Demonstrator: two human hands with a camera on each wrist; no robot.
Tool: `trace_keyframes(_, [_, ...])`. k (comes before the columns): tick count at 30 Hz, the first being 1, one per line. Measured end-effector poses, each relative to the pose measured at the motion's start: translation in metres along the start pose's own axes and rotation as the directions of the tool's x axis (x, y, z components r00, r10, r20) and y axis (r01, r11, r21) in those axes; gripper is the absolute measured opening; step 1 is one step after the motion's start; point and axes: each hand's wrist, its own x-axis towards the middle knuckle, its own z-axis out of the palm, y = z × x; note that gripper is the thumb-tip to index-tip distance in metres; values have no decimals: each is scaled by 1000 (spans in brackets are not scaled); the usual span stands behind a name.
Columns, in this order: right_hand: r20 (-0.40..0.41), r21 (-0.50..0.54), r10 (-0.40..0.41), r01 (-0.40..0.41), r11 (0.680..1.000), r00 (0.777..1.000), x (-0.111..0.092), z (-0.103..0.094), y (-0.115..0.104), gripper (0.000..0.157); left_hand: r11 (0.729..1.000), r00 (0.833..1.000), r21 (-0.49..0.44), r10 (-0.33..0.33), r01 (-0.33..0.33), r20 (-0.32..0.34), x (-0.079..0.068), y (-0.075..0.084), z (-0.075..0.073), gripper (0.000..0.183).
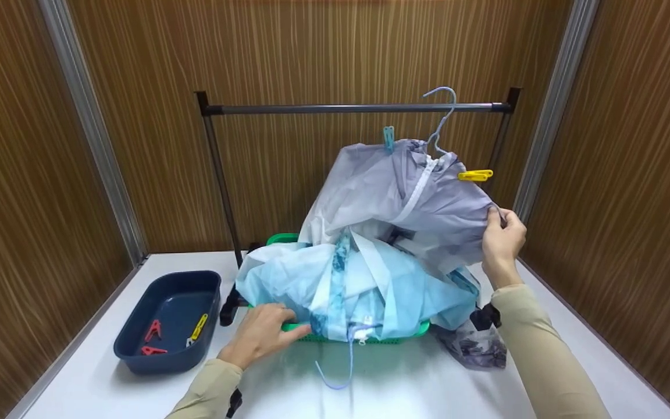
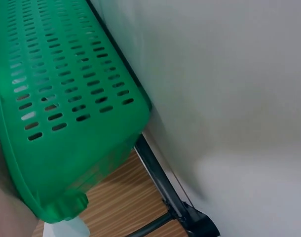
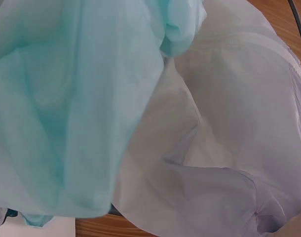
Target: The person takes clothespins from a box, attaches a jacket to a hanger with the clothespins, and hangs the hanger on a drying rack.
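My right hand point(image 1: 503, 238) pinches the right edge of a grey, sheer zip jacket point(image 1: 364, 174). It is on a lavender hanger point(image 1: 441, 119), whose hook overlaps the rail in the head view. A teal clothespin point(image 1: 389, 138) and a yellow clothespin point(image 1: 476, 175) clip its shoulders. Below it a light blue garment point(image 1: 288, 270) lies heaped over a green slotted basket point(image 1: 381, 340), its hanger's hook point(image 1: 335, 385) sticking out in front. My left hand point(image 1: 262, 334) holds the basket's front left rim, thumb outside. The right wrist view shows mostly blue cloth point(image 3: 56, 123) and grey cloth point(image 3: 229, 103).
A black clothes rack with a metal rail point(image 1: 312, 109) stands behind the basket. At left, a dark blue bin point(image 1: 172, 361) holds red clothespins point(image 1: 153, 330) and a yellow clothespin point(image 1: 197, 329). A dark patterned cloth point(image 1: 474, 346) lies right of the basket. Wood-grain walls enclose the table.
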Motion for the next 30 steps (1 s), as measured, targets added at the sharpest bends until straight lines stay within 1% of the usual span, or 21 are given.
trace_keyframes(2, [-7, -4, 0, 0, 1000, 1000, 1, 0, 0, 18, 999, 999, 29, 27, -26, -40, -1, 1, 2, 47])
trace_keyframes(5, [-15, -20, 10, -10, 1000, 1000, 2, -1, 1, 17, 992, 991, 79, 105, -99, -86, -2, 4, 4, 44])
trace_keyframes(8, [-17, -17, 23, -23, 1000, 1000, 3, -2, 0, 17, 980, 982, 120, 169, -157, -88, -1, 6, 6, 41])
trace_keyframes(10, [-21, -17, 24, -24, 1000, 1000, 4, -4, 0, 17, 976, 979, 133, 186, -173, -87, -1, 8, 8, 40])
trace_keyframes(14, [-36, -6, 25, -25, 1000, 999, 7, -7, -1, 16, 981, 981, 118, 165, -153, -100, -1, 10, 10, 38])
trace_keyframes(18, [-89, 7, 28, -28, 1000, 996, 13, -12, -1, 13, 987, 984, 98, 139, -129, -108, -1, 12, 12, 39])
trace_keyframes(22, [-139, 56, 57, -50, 997, 989, 19, -17, 0, 11, 991, 984, 76, 120, -111, -129, -2, 14, 14, 38])
trace_keyframes(26, [-134, 105, 62, -48, 993, 989, 21, -16, 2, 10, 997, 984, 61, 54, -44, -170, -21, 24, 26, 35])
trace_keyframes(30, [-155, 76, 29, -18, 997, 988, 22, -13, 3, 10, 998, 978, 57, 13, -1, -207, -41, 32, 36, 36])
